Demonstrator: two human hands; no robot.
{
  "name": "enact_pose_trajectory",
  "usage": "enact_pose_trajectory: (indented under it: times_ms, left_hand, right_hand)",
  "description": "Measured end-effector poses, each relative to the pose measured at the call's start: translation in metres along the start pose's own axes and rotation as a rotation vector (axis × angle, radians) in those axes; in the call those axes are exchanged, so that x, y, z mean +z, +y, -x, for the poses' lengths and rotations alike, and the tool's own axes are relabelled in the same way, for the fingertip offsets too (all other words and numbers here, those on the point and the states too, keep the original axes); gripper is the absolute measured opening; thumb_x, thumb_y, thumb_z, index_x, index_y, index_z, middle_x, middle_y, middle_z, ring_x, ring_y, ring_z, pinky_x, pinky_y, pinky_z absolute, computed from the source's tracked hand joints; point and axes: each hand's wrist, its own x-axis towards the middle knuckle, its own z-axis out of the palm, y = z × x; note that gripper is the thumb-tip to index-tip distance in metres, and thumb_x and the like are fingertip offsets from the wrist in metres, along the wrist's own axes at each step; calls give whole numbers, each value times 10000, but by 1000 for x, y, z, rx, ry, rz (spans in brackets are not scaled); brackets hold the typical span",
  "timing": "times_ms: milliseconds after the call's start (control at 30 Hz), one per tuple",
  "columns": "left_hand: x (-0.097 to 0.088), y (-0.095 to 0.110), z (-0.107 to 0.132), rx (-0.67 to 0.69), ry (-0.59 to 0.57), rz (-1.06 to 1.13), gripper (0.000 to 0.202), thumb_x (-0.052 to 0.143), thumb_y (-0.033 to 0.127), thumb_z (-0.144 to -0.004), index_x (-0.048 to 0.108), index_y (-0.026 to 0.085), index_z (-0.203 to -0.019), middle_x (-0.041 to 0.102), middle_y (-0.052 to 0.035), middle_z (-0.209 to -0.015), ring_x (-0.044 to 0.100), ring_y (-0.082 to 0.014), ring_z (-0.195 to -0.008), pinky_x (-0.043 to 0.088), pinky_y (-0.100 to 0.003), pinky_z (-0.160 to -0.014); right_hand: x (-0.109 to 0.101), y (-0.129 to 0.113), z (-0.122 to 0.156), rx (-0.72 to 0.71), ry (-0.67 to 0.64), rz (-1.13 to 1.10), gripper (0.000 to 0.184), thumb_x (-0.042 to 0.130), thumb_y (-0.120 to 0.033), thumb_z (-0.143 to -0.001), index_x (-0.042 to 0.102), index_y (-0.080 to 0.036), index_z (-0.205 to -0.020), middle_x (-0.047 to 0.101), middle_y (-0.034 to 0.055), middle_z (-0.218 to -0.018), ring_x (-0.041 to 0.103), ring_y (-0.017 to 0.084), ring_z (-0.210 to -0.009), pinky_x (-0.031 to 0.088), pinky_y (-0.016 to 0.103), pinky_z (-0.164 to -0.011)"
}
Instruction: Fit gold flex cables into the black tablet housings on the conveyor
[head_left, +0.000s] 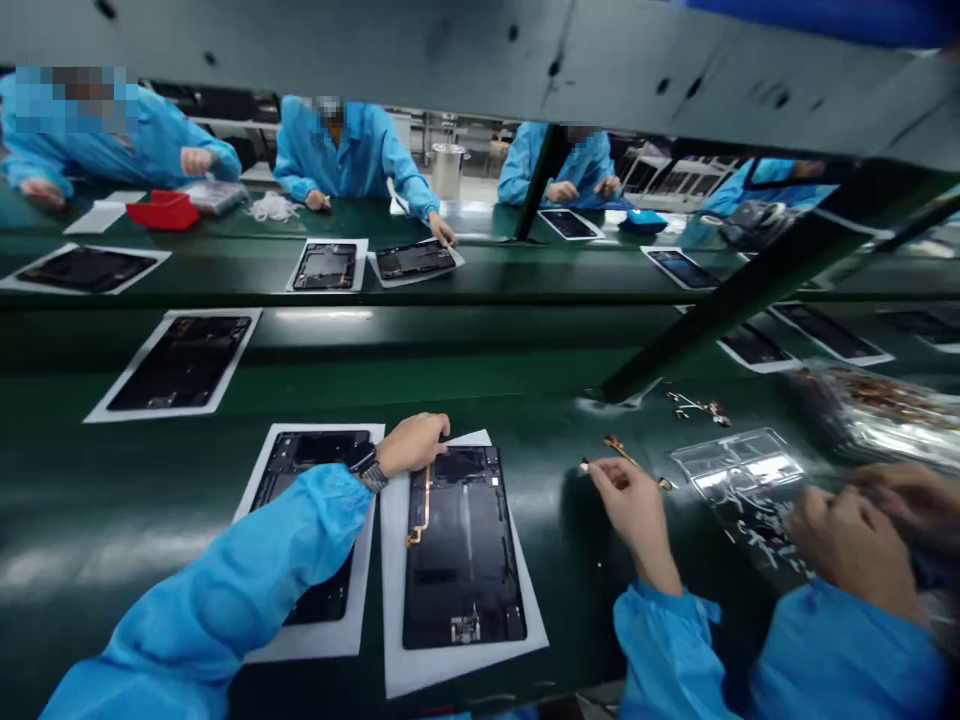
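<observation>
An opened tablet housing (465, 560), black with a gold flex cable (426, 500) along its left side, lies on white paper (397, 640). My left hand (412, 443) is closed at its upper left corner, fingers bent over the edge; the fingertips are partly hidden. To the right, above the green bench, my right hand (634, 510) pinches a small part (585, 466) with a pale tip. Behind those fingers lies another small flex cable (616, 447). A second tablet housing (322, 600) rests on paper under my left forearm.
Close on the right, a co-worker's hands (855, 545) work beside a clear tray (739, 460) and small white strips (757, 530). A slanted green post (675, 340) rises from the bench (525, 400). More tablets (180, 362) lie farther back, with several people opposite.
</observation>
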Motion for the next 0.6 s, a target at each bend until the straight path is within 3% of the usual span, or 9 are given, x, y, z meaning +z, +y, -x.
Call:
enact_pose_trajectory:
  times_ms: [67,133,233,333,467,533,600]
  left_hand:
    - [-2,0,-1,-12,-34,-14,16,619,166,-828,627,174,-818,648,-42,-822,604,-212,-850,435,-270,-711]
    - [-7,-1,-3,-19,-49,-31,89,589,142,-822,607,180,-744,650,-40,-825,597,-206,-858,416,-259,-701]
    - [-25,-11,-20,-42,-41,-51,91,548,143,-843,611,192,-800,658,-21,-823,598,-178,-803,397,-246,-672]
    - [-61,-39,-60,-83,-22,-79,88,548,159,-865,627,190,-838,660,-6,-791,600,-150,-740,402,-236,-657]
    - [-119,-86,-128,-180,64,-155,107,569,220,-922,639,139,-920,656,-40,-901,616,-161,-849,481,-295,-793]
    - [-137,-101,-156,-233,112,-186,211,572,309,-950,622,125,-1042,640,-62,-1025,621,-180,-929,516,-368,-844]
    - [-144,-111,-175,-275,141,-198,291,580,357,-951,597,133,-1135,617,-78,-1121,620,-197,-982,534,-404,-862]
  right_hand:
    - [-7,12,-19,-113,-14,248,284,616,-446,-752,688,-174,-795,563,7,-633,542,188,-627,381,294,-584]
    - [-8,19,-32,-175,-23,381,221,565,-377,-772,686,-193,-783,578,21,-691,551,190,-648,379,289,-591]
    - [-1,25,-38,-214,-18,450,198,521,-346,-782,649,-208,-724,592,33,-739,545,184,-611,370,286,-563]
    - [6,23,-31,-207,-22,416,221,513,-389,-793,614,-217,-698,618,45,-727,581,214,-614,383,300,-548]
    - [12,13,-17,-160,-121,214,267,505,-465,-833,614,-232,-757,672,40,-700,637,226,-609,428,296,-528]
    - [14,9,-13,-152,-160,112,300,513,-512,-837,613,-238,-766,677,28,-674,635,204,-571,453,282,-522]
    - [14,8,-13,-135,-165,49,334,525,-554,-820,640,-241,-803,682,18,-653,625,189,-527,474,273,-515]
